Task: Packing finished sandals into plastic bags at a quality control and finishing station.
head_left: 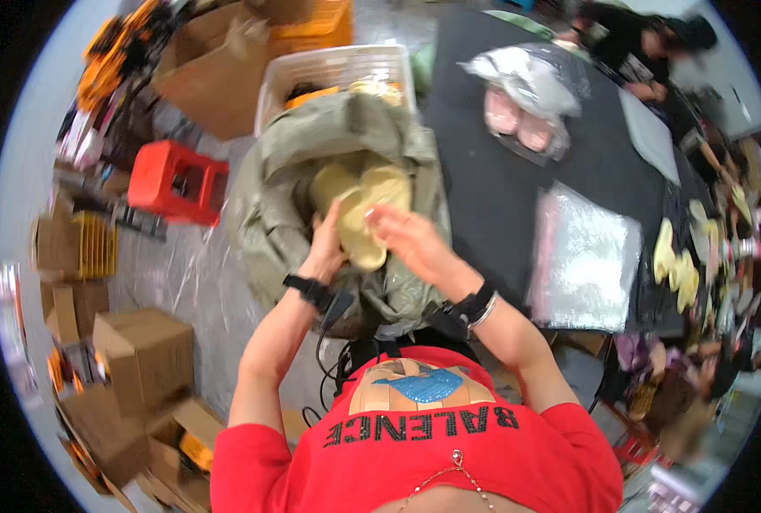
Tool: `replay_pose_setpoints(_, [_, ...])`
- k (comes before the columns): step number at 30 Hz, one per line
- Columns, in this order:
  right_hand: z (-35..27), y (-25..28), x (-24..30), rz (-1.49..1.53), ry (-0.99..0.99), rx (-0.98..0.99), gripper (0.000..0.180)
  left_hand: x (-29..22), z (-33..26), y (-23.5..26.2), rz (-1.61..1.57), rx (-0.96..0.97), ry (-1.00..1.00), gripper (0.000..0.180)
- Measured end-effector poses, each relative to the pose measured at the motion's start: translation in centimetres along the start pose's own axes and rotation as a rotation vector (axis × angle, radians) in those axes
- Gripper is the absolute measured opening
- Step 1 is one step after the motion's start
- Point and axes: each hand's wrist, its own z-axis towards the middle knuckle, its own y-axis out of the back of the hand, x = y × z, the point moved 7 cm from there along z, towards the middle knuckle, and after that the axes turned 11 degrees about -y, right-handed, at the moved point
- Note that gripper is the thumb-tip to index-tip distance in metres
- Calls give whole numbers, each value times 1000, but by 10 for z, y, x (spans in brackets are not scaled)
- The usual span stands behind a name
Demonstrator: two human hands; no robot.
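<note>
A pale yellow slipper (pixel 359 238) is held over the mouth of a large olive-grey sack (pixel 269 188). My left hand (pixel 327 244) grips its left edge, the thumb along its side. From the right, my right hand (pixel 415 244) reaches over the slipper, its fingertips drawn together against the surface; whether they pinch anything is hidden. Behind it, more yellow slippers (pixel 387 184) show inside the sack.
Right of the sack, a black-topped table (pixel 483 231) carries bagged pink slippers (pixel 517 120), a stack of clear plastic bags (pixel 590 256) and yellow slipper pieces (pixel 678 265). A white crate (pixel 338 64) stands behind; a red stool (pixel 175 184) and cardboard boxes (pixel 141 359) lie leftward. A co-worker (pixel 645 51) is at the far right.
</note>
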Motion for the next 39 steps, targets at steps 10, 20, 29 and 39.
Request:
replay_pose_setpoints(10, [-109, -75, 24, -121, 60, 443, 56, 48, 18, 18, 123, 545, -236, 46])
replay_pose_setpoints(20, [-296, 1, 71, -367, 278, 695, 62, 101, -102, -182, 348, 840, -395, 48])
replay_pose_setpoints(29, [-373, 160, 75, -448, 232, 185, 81, 149, -99, -417, 807, 859, -614, 49])
replay_pose_setpoints(39, [-431, 363, 52, -426, 181, -576, 43, 98, -148, -308, 591, 306, -980, 15])
